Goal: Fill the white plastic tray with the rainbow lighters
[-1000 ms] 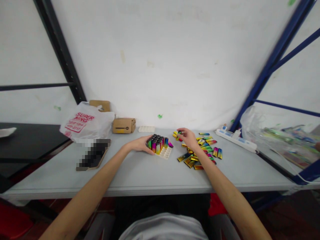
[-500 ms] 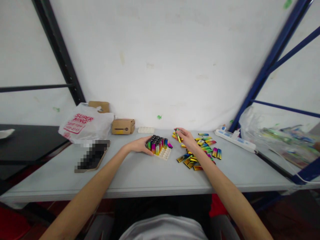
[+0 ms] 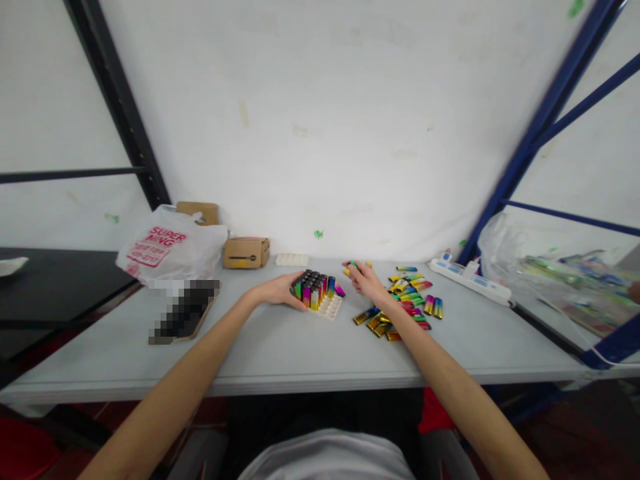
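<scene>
A white tray [image 3: 331, 308] in the middle of the grey table [image 3: 280, 347] holds several rainbow-coloured lighters [image 3: 314, 288] standing upright. My left hand [image 3: 278, 291] rests against the tray's left side, fingers curled round it. My right hand [image 3: 364, 280] hovers just right of the tray, pinched on one lighter [image 3: 353, 265] held at its fingertips. A loose pile of lighters [image 3: 406, 299] lies on the table to the right of that hand.
A white plastic bag [image 3: 170, 245] and two cardboard boxes [image 3: 246, 252] stand at the back left. A small white tray [image 3: 293, 259] lies by the wall. A power strip [image 3: 470, 278] sits at the back right. A blurred dark object [image 3: 184, 312] lies on the left.
My right hand lifted one lighter out of the pile and moved it left toward the tray. My left hand stayed at the tray.
</scene>
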A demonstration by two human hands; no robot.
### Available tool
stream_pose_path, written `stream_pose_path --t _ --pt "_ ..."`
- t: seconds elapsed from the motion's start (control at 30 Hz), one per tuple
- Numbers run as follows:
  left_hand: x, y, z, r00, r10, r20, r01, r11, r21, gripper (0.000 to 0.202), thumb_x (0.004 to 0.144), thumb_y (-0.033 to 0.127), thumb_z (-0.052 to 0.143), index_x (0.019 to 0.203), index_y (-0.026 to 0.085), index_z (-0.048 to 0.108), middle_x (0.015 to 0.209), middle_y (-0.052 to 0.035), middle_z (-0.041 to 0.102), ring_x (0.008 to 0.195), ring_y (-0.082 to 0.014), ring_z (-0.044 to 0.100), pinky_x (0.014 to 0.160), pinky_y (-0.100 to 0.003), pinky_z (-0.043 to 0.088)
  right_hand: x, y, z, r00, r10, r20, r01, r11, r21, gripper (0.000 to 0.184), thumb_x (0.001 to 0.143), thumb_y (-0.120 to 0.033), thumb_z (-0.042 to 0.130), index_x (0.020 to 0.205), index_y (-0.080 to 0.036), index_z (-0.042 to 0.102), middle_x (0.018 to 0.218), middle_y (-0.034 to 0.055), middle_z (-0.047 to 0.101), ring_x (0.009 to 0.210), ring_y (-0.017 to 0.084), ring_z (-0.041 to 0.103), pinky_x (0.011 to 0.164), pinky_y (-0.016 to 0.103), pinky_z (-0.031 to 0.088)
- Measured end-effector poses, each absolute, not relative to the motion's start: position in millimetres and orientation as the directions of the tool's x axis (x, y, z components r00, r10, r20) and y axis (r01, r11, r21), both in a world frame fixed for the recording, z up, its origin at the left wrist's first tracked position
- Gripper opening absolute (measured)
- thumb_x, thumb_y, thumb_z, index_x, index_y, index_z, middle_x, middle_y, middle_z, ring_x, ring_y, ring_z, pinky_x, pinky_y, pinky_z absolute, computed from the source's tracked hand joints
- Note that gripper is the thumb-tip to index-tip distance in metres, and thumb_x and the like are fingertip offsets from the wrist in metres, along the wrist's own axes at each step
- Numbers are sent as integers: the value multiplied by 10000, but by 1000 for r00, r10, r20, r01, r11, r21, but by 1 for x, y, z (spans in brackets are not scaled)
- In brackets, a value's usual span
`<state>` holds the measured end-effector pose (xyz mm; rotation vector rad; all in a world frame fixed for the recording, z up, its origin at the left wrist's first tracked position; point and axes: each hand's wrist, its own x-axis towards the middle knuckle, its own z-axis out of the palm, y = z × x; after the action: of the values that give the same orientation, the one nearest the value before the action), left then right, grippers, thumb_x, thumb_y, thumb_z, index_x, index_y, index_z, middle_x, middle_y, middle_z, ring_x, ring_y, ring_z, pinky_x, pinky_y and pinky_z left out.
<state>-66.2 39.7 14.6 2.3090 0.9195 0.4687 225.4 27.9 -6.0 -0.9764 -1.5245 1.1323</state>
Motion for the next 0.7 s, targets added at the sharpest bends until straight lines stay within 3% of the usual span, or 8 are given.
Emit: stream_pose_path --t 0.13,0.3,0.5,0.7 --pt "-66 39 15 705 704 88 479 -563 673 917 565 551 862 1333 193 509 1329 -61 631 1179 -292 595 1025 -361 461 227 23 -2 -128 937 326 258 349 -901 500 888 -683 464 815 -198 557 610 -54 391 470 89 325 428 228 258" --pt "-65 40 16 685 725 69 520 -553 652 926 562 537 866 1340 187 505 1354 -74 616 1211 -301 577 1049 -371 443 230 16 5 -30 820 572 590 476 -652 494 901 -577 516 599 -197 423 545 -37 347 555 116 357 532 268 261" --pt "-66 41 14 691 719 82 504 -559 659 943 563 544 866 1355 190 496 1349 -73 621 1193 -294 591 1042 -368 451 230 16 4 -47 801 596 645 480 -594 334 859 -374 516 591 -196 430 525 -45 355 541 115 361 553 275 237" --pt "-65 39 16 710 697 99 468 -573 673 912 574 518 870 1344 192 509 1328 -64 633 1180 -284 596 1044 -364 450 227 14 7 -63 794 605 643 496 -584 356 879 -407 507 600 -187 489 538 -39 394 568 123 391 587 274 272"
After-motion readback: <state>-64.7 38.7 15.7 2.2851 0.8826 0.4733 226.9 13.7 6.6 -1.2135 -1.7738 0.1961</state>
